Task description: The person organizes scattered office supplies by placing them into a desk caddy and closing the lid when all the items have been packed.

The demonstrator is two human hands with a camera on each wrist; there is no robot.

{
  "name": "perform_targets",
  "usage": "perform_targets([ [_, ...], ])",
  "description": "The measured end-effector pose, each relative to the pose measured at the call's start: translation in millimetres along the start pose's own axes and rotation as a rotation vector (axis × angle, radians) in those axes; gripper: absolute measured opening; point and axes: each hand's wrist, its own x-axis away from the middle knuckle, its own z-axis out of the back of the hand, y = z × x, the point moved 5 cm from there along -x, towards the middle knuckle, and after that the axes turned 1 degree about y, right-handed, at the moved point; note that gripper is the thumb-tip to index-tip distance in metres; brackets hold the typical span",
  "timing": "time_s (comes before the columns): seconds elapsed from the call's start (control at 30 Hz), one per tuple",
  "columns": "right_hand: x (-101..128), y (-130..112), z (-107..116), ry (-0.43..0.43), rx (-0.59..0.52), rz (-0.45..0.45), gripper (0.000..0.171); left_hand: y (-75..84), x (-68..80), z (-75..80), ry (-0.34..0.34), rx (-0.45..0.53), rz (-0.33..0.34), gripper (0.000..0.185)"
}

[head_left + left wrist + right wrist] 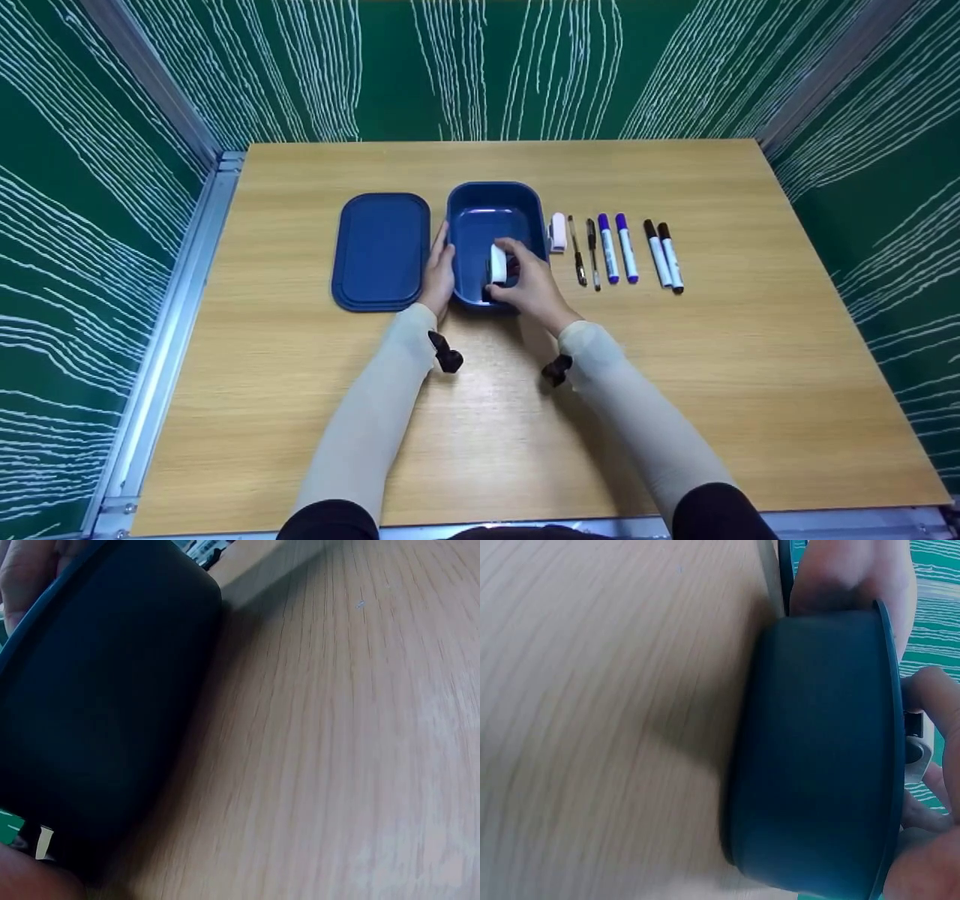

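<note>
An open dark blue box [491,202] stands mid-table, with its lid [381,251] flat to its left. My left hand [442,251] rests against the box's left wall, fingers fairly straight along it. My right hand [506,262] reaches over the near right corner and pinches a small white and dark object [498,264] inside the box. The right wrist view shows the box's outer wall [817,750], my right fingers [937,690] over the rim and the white object [917,750] behind it. In the left wrist view the box [97,712] fills the left side.
To the right of the box lies a row: a small white item [558,231], two thin pens [577,251], two purple-capped markers [616,249] and two black-capped markers [664,256]. Green patterned walls enclose the wooden table [750,360].
</note>
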Motion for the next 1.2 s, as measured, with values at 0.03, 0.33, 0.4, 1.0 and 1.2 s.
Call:
perform_targets([
  [0.03, 0, 0, -1, -0.003, 0.002, 0.003, 0.074, 0.1, 0.1, 0.1, -0.004, 0.0, 0.002, 0.05],
  [0.33, -2, -6, -6, 0.008, 0.039, 0.067, 0.072, 18.8, 11.6, 1.2, -0.061, 0.028, 0.013, 0.052],
  [0.4, -3, -6, -7, 0.004, 0.04, 0.067, 0.072, 24.5, 15.9, 1.5, -0.061, 0.018, 0.014, 0.052],
  [1.0, -10, -6, -19, -0.05, 0.053, 0.051, 0.073, -0.2, 1.5, 0.2, -0.022, -0.018, -0.002, 0.05],
  [1.2, -14, -3, -22, -0.08, 0.061, 0.03, 0.073, -0.3, 0.7, 0.7, -0.032, -0.017, -0.025, 0.051],
])
